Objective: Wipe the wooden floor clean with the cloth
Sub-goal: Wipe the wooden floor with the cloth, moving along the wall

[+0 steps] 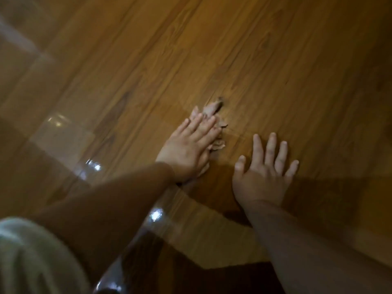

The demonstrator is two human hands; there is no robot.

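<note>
Because the whole view is blurred, the small crumpled beige-grey cloth (pixel 212 110) is hard to make out: most of it is hidden under the left hand (pixel 188 145), and only a ragged tip past the fingertips and a few folds along the thumb side show. Its full shape and size cannot be told. It lies on the glossy brown wooden plank floor (pixel 275 71), just beside the right hand (pixel 263 177) but apart from it.

The left hand lies palm down on the cloth, its fingers (pixel 206 128) straight and close together, pressing the cloth flat against the planks rather than curling round it. A brown long sleeve (pixel 118 200) covers that arm to the wrist, and the arm reaches in from the lower left.

The right hand rests flat on bare floor, fingers (pixel 270 149) spread wide and straight, holding nothing. Its forearm comes in from the lower right and is cut off by the picture's edge.

Pale grey-white fabric (pixel 31 257), cut off at the lower left corner, is too blurred to identify. Bright glints (pixel 156 215) sit on the shiny boards near the left arm.
</note>
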